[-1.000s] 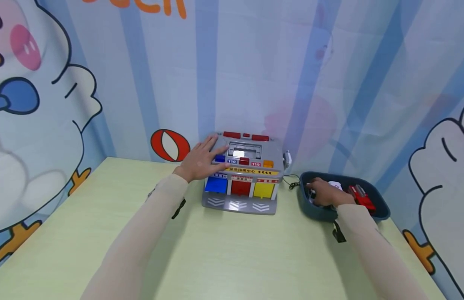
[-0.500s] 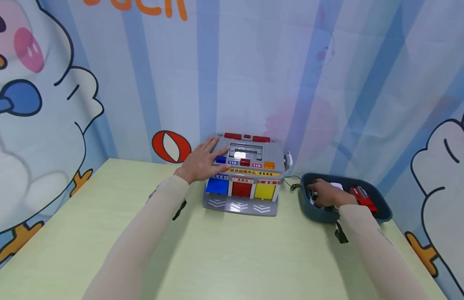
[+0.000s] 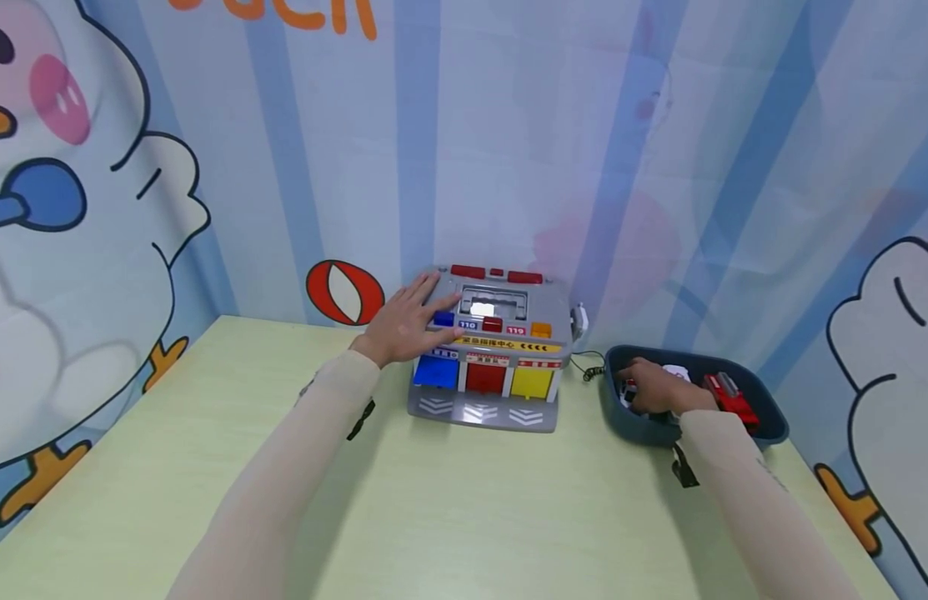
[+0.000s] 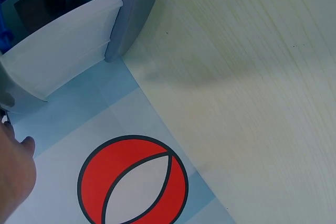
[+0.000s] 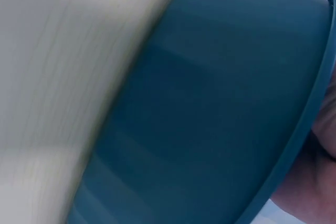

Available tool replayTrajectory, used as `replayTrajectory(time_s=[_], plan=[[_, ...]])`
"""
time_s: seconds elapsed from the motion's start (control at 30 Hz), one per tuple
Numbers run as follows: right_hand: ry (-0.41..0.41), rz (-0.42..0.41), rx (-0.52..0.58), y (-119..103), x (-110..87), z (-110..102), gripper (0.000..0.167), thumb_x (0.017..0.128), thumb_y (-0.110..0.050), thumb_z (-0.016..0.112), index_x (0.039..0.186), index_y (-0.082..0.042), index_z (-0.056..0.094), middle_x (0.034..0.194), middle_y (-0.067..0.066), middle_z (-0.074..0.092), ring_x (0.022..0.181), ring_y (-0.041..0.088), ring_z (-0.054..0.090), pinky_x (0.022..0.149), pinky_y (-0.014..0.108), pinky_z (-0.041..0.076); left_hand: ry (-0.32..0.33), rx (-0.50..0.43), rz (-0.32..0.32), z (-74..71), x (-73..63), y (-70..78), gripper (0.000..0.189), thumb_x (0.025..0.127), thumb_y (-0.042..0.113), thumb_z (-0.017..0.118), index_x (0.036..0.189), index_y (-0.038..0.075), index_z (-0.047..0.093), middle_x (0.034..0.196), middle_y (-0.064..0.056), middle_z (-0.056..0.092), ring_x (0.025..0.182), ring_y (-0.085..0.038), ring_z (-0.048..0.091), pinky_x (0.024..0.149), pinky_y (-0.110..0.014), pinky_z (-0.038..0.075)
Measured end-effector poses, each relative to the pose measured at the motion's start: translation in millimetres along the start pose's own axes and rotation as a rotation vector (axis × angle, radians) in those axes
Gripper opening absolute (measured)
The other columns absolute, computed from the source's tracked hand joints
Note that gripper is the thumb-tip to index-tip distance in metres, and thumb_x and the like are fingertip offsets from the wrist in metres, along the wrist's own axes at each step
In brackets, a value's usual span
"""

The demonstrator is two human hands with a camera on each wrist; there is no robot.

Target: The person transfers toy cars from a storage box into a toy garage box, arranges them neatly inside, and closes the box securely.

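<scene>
My left hand (image 3: 407, 325) lies with fingers spread on the left of the roof of a grey toy garage (image 3: 474, 412). The garage has a blue door (image 3: 437, 372), a red door (image 3: 484, 378) and a yellow door (image 3: 532, 382); the blue one looks tilted outward. My right hand (image 3: 662, 390) reaches down into a dark teal basin (image 3: 618, 427), its fingers over a small black-and-white toy (image 3: 627, 393), mostly covered. The hand hides its own fingertips, so the grip does not show. In the right wrist view the basin wall (image 5: 210, 98) covers most of that hand.
A red toy vehicle (image 3: 731, 402) and a white item (image 3: 675, 372) also lie in the basin. A coiled cord (image 3: 594, 372) with a white handset (image 3: 579, 322) hangs at the garage's right side. Behind the pale table (image 3: 464, 508) stands a printed curtain (image 3: 494, 142).
Both hands stay nearly in place. The whole scene shifts slightly to the right in the head view, as the head moves a little.
</scene>
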State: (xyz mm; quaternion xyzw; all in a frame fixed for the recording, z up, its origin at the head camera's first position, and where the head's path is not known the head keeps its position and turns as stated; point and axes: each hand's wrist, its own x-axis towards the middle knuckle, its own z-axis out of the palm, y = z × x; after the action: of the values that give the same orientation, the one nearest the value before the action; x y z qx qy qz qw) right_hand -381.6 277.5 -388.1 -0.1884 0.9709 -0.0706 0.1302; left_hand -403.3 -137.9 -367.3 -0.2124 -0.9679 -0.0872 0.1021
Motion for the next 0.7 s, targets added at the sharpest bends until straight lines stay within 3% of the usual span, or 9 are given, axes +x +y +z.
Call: replayTrajectory(time_s=[0.4, 0.7], plan=[[-0.024, 0.007, 0.042, 3.3, 1.9, 2.5, 0.053, 0.085, 0.003, 0.065, 0.136, 0.009, 0.054, 0.148, 0.036, 0.041, 0.120, 0.043, 0.054, 0.097, 0.055, 0.053, -0.003, -0.005, -0.004, 0.2, 1.0, -0.3, 0.076, 0.093, 0.070, 0.042, 0.158, 0.034, 0.028, 0.170, -0.008, 0.006, 0.158, -0.030, 0.002, 0.126, -0.055, 0.014], [-0.040, 0.017, 0.058, 0.9, 3.2, 2.0, 0.050, 0.084, 0.006, 0.064, 0.134, 0.010, 0.056, 0.128, 0.029, 0.058, 0.099, 0.032, 0.058, 0.082, 0.042, 0.057, -0.003, -0.006, -0.004, 0.5, 0.2, -0.5, 0.076, 0.093, 0.070, 0.042, 0.158, 0.033, 0.028, 0.170, -0.007, 0.006, 0.158, -0.030, 0.002, 0.125, -0.055, 0.014]])
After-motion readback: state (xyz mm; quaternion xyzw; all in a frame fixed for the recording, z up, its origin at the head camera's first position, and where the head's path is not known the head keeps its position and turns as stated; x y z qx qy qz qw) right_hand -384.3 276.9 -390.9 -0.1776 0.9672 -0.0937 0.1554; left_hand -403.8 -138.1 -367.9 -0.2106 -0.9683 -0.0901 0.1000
